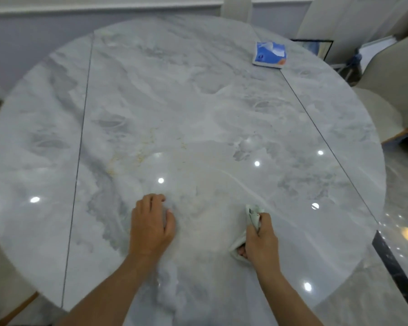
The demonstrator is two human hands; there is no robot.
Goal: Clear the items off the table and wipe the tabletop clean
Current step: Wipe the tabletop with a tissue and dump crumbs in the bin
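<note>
Worktop (198, 102): round, glossy, grey-white marble pattern with faint yellow-brown veining near the middle. Two thin dark seams ran across it, one on the left and one on the right. Small ceiling lights were reflected as bright spots on the near half.

Cloth (252, 214): pale, whitish with a green tinge, crumpled into a wad. It sat on the near right part of the worktop, inside the right hand (260, 241). One bunched end stuck out past the knuckles on the far side; a second fold showed under the hand near the thumb. Whether the lower fold pressed on the surface could not be told.

Right hand: fingers curled tight round the cloth, thumb tucked against it at the near side, wrist angled in from the lower right.

Left hand (151, 227): palm down on the near centre of the worktop, well apart from the right hand. Its fingers (151, 201) were bent loosely with the tips on the surface, thumb out to the right, nothing held.

Tissue pack (269, 54): blue and white with an orange patch at one corner, soft and slightly crushed, lying at the far right of the worktop close to the edge and just beyond the right seam.

Surroundings: a cream chair (391, 85) stood beside the right edge; polished floor (400, 208) showed beyond it.
</note>
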